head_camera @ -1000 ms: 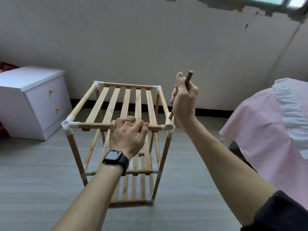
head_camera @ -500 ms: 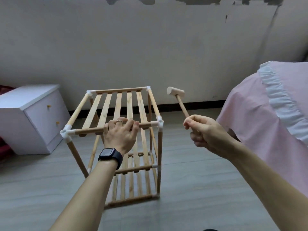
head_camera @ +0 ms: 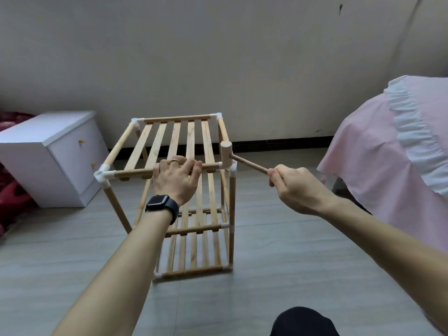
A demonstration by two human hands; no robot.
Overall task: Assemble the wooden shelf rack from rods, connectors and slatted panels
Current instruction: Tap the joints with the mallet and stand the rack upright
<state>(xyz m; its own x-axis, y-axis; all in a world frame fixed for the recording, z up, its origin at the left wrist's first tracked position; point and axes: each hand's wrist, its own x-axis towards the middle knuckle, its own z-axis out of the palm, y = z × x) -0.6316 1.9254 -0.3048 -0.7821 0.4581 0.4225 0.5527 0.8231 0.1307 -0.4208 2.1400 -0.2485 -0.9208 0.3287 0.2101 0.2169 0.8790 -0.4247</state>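
- white nightstand (head_camera: pixel 48 151) stood at far left against the wall (head_camera: pixel 218 57), with red fabric (head_camera: pixel 12 197) just beside it, low down.
- shelf rack (head_camera: pixel 201 229) stood upright on the grey floor (head_camera: pixel 266 263), left of centre, three slatted tiers, top slatted panel (head_camera: pixel 177 139) in place.
- my left hand (head_camera: pixel 175 180), watch (head_camera: pixel 162 206) on the wrist and ring (head_camera: pixel 174 161) on one finger, gripped the near top rod (head_camera: pixel 135 172): fingers curled over it, roughly midway along.
- mallet (head_camera: pixel 226 155) head sat at the near right top corner, on or just above the corner connector (head_camera: pixel 233 169); could not tell whether they touched.
- my right hand (head_camera: pixel 295 187) held the free end of the mallet handle, fingers curled round it, to the right of the rack and apart from it.
- pink bed cover (head_camera: pixel 388 154) with a white frill hung at far right.
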